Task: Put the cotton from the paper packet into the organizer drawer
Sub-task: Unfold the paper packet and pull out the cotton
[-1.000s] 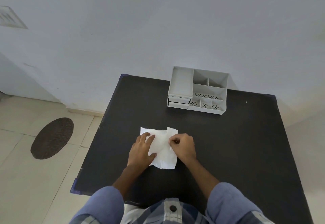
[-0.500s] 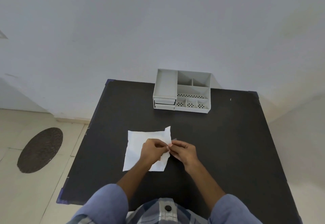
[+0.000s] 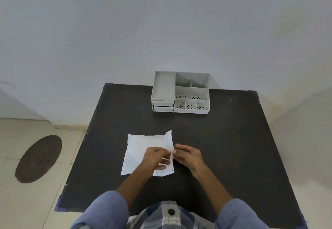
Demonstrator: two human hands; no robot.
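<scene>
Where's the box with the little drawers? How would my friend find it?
Look at the black table, then its far edge by the wall. The grey organizer stands there, beyond the white packet that the hands are pinching. It is the only box, with open compartments on top and two closed drawers at its left front.

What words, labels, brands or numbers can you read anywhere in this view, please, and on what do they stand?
None can be read: the paper packet, the grey organizer and the black table all show no lettering. The organizer bears only patterns of small holes.
</scene>
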